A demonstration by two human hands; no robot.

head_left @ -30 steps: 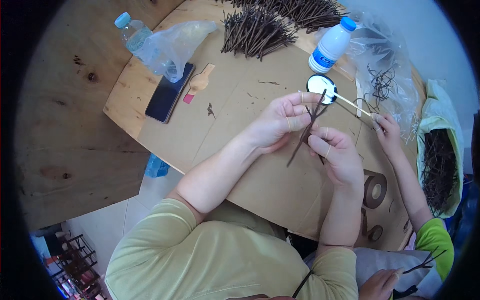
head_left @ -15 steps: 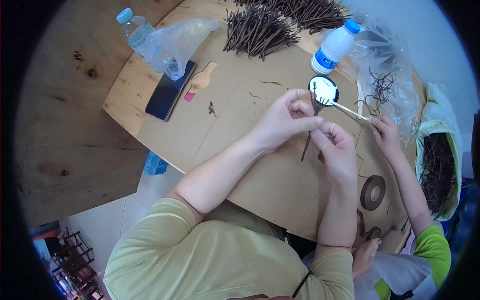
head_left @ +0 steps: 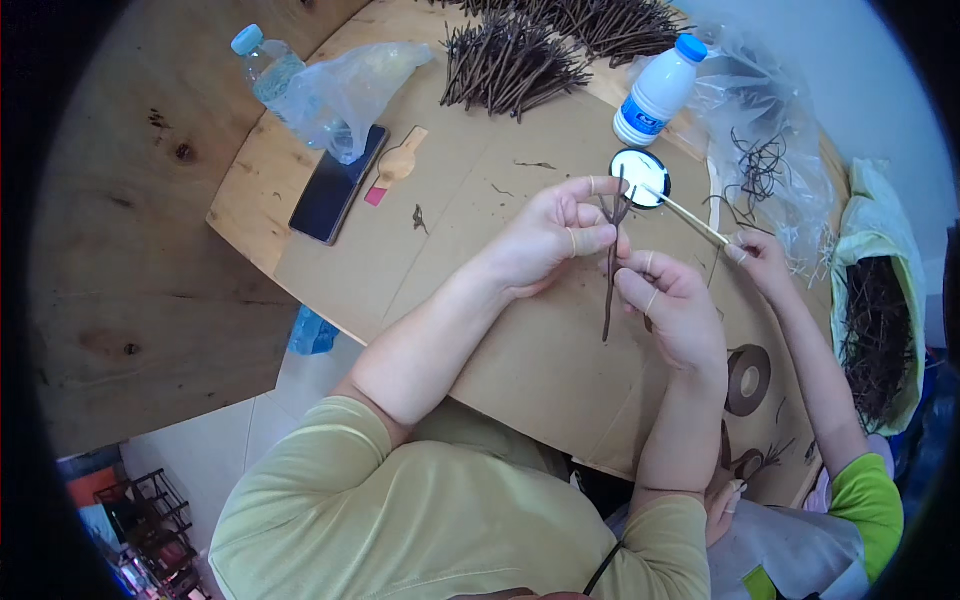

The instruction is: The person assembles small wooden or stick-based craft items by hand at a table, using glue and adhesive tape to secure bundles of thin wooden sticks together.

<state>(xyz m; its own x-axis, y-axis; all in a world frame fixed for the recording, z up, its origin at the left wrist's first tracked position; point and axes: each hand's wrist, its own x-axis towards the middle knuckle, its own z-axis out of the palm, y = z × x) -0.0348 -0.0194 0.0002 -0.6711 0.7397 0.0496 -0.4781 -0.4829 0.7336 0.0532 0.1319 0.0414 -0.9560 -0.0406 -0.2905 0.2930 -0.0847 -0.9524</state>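
Note:
My left hand [head_left: 562,235] pinches a thin brown branched twig [head_left: 609,285] between thumb and fingers. The twig's forked tips point up and away, and its single stem hangs down toward me. Just right of the stem, my right hand [head_left: 675,305] is closed with thumb against fingers. A bit of something brown shows under it, too small to name. Narrow pale bands circle fingers of both hands. Beyond the twig tips lies a round black-rimmed dish of white paste [head_left: 638,172]. Another person's hand [head_left: 757,258] holds a thin pale stick [head_left: 695,216] in that paste.
Bundles of brown twigs [head_left: 510,65] lie at the back, near a white bottle [head_left: 655,95]. At left are a phone [head_left: 335,185], a plastic bag [head_left: 350,95] and a clear bottle [head_left: 268,65]. Brown tape rolls [head_left: 748,380] lie right; a sack of twigs [head_left: 880,310] stands far right.
My right hand has drawn slightly back from the twig stem, toward me and right. The twig's fork looks more spread. The co-worker's stick stays in the paste; a small branched twig now shows near the lower tape roll.

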